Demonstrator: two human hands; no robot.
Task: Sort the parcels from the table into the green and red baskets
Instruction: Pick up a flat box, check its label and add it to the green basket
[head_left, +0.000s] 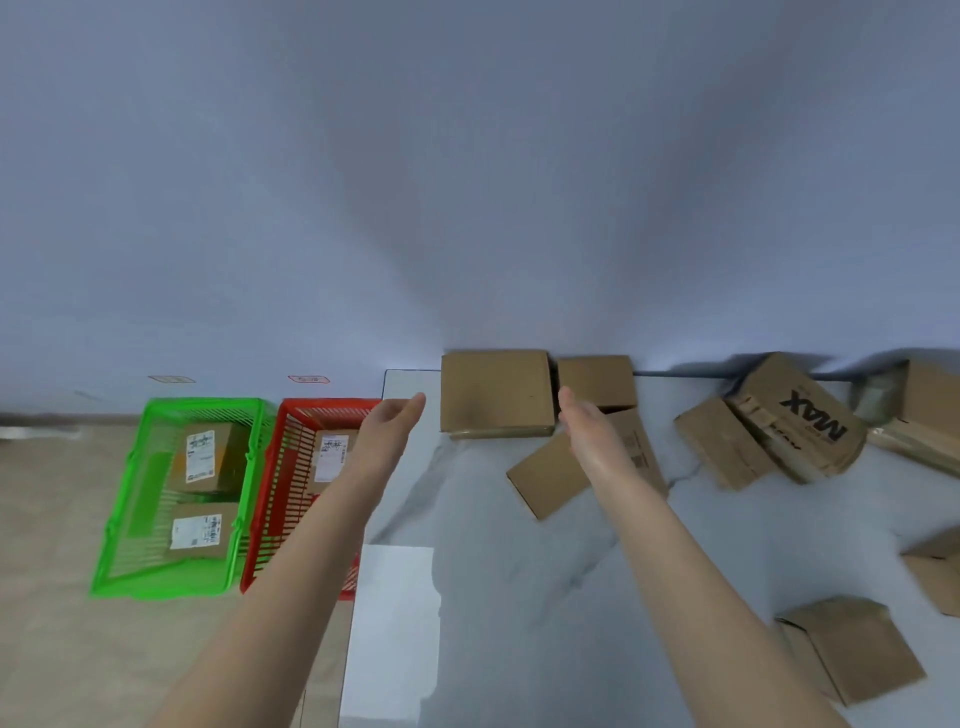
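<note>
Landmark: large flat parcel (496, 391), lying flat at the far edge of the worktop (519, 571), against the wall.
Green basket (120, 499): set on the floor, well to the left of the landmark. Two labelled parcels (205, 457) are held in it, labels up.
Red basket (327, 402): on the floor, nearer to the landmark, on its left. One labelled parcel (332, 457) is seen inside, partly hidden by the forearm. Both baskets are judged to be set by the worktop's end so that drops need only a short swing.
Left hand (387, 423): open, fingers straight, nothing held. It is placed just beside the landmark's left edge, palm turned towards it. Contact cannot be told.
Right hand (584, 423): open, fingers straight, nothing held. It is placed at the landmark's right edge, palm facing inwards. Contact cannot be told.
Step in hand: a two-handed grasp of the landmark is judged to be prepared, one palm on each side, as suits its width.
Small parcel (597, 379): just right of the landmark, behind the right hand.
Slanted parcel (545, 480): in front and to the right of the landmark, partly under the right wrist.
MAX-printed parcel (802, 415): well to the right of the landmark, tilted on its neighbours, unsorted.
</note>
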